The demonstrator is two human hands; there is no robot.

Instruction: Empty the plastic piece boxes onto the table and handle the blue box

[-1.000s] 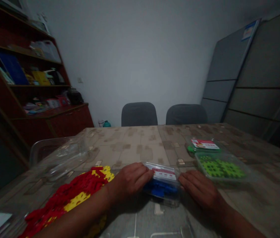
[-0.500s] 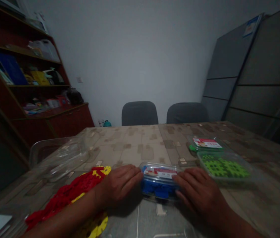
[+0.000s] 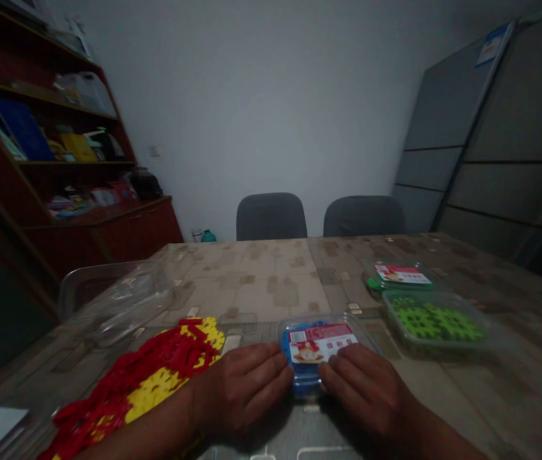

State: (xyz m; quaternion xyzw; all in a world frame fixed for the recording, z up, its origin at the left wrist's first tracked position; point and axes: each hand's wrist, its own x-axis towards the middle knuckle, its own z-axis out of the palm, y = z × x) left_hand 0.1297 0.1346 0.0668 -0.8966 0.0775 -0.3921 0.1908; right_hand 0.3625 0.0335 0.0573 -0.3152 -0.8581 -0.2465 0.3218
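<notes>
Left hand (image 3: 248, 384) and right hand (image 3: 365, 386) hold the lidded box (image 3: 307, 379) between them, well short of the table's (image 3: 271, 271) far edge, presumably to steady it.

Left hand (image 3: 247, 386), right hand (image 3: 367, 391) apart, backs upward, fingers together, slightly bent; forearms angled inward.
</notes>
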